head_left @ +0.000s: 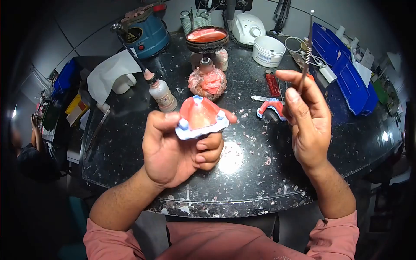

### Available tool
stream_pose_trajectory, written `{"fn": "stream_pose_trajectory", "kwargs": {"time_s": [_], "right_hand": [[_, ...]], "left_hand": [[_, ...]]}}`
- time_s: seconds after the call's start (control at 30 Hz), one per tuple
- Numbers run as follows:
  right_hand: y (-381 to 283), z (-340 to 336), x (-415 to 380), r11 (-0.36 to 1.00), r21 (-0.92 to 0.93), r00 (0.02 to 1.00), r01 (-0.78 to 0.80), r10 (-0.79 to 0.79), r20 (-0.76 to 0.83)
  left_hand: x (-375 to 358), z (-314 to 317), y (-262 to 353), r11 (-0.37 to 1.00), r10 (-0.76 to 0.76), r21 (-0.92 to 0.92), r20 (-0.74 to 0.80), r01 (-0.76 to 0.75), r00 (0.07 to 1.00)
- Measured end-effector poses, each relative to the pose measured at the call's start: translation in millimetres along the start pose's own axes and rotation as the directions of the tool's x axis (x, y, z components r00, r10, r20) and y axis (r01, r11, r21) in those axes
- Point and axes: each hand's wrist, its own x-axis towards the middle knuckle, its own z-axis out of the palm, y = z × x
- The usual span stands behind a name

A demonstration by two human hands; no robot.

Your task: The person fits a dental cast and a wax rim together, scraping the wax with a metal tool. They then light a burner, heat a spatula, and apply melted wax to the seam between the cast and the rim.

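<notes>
Left hand (182,147) grips denture cast (200,119), right hand (305,117) pinches metal tool (307,52); bottle (161,93) behind.

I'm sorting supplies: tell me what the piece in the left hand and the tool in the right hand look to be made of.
Dental cast: pale bluish, matte base, likely plaster, with glossy pink plate, apparently wax. Thin instrument: grey with metallic glint and coiled section, probably steel.

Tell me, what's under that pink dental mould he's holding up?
The left hand grips the pink dental mould on its pale blue base, fingers beneath. The underside is covered, so it cannot be seen.
</notes>
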Motion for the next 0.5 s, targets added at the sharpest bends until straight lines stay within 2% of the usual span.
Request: {"fn": "stream_pose_trajectory", "kwargs": {"time_s": [0.03, 0.07, 0.1, 0.13, 0.2, 0.23, 0.27, 0.3, 0.33, 0.4, 0.43, 0.5], "right_hand": [[-7.3, 2.4, -3.0, 0.99, -0.087, 0.993, -0.115, 0.116, 0.009], [-9.6, 4.3, -4.4, 0.99, -0.085, 0.993, -0.114, 0.116, 0.014], [-11.5, 6.6, -5.3, 0.994, -0.007, 0.994, -0.107, 0.107, 0.012], [-12.2, 9.1, -5.2, 0.993, 0.07, 0.995, -0.097, 0.097, 0.008], [-7.4, 8.1, -4.1, 0.998, 0.03, 0.997, -0.062, 0.063, -0.049], [-6.6, -3.2, -4.7, 0.972, 0.194, 0.988, -0.132, 0.113, 0.106], [-5.9, -12.9, -4.6, 0.915, 0.339, 0.956, -0.219, 0.131, 0.264], [-1.5, -15.1, -3.3, 0.903, 0.376, 0.952, -0.209, 0.1, 0.288], [2.0, -10.7, -5.1, 0.903, 0.376, 0.953, -0.209, 0.101, 0.287], [1.8, 11.3, -3.7, 0.974, 0.222, 0.999, 0.046, -0.041, -0.028], [2.0, 9.1, -2.0, 0.982, 0.166, 0.996, 0.09, -0.088, -0.014], [3.7, 7.1, -1.5, 0.986, 0.15, 0.997, 0.075, -0.075, -0.003]], "left_hand": [[0.0, -6.2, 1.7, 0.999, -0.017, -0.033, 0.079, 0.019, 0.997], [1.6, -11.7, 2.3, 0.997, -0.037, -0.061, 0.163, 0.047, 0.986], [3.9, -14.6, 0.2, 0.998, 0.011, -0.069, 0.184, 0.002, 0.983], [4.2, -11.4, 1.0, 0.998, 0.013, -0.069, 0.183, 0.0, 0.983], [3.3, -3.4, 3.9, 0.998, -0.017, -0.066, 0.069, 0.022, 0.997], [5.0, -7.3, 1.4, 0.987, 0.01, -0.159, 0.122, 0.01, 0.993], [5.3, -4.6, 2.0, 0.987, 0.01, -0.159, 0.121, 0.01, 0.993], [5.3, -0.1, 3.2, 0.994, 0.016, -0.11, 0.087, -0.007, 0.996], [5.2, 2.1, 3.5, 0.998, 0.024, -0.061, 0.055, -0.021, 0.998], [4.9, -2.7, 2.4, 0.996, 0.03, -0.086, 0.076, -0.023, 0.997], [4.8, -6.1, 1.6, 0.994, 0.038, -0.11, 0.096, -0.027, 0.995], [6.7, -13.9, 0.5, 0.996, 0.064, -0.077, 0.135, -0.054, 0.989]]}}
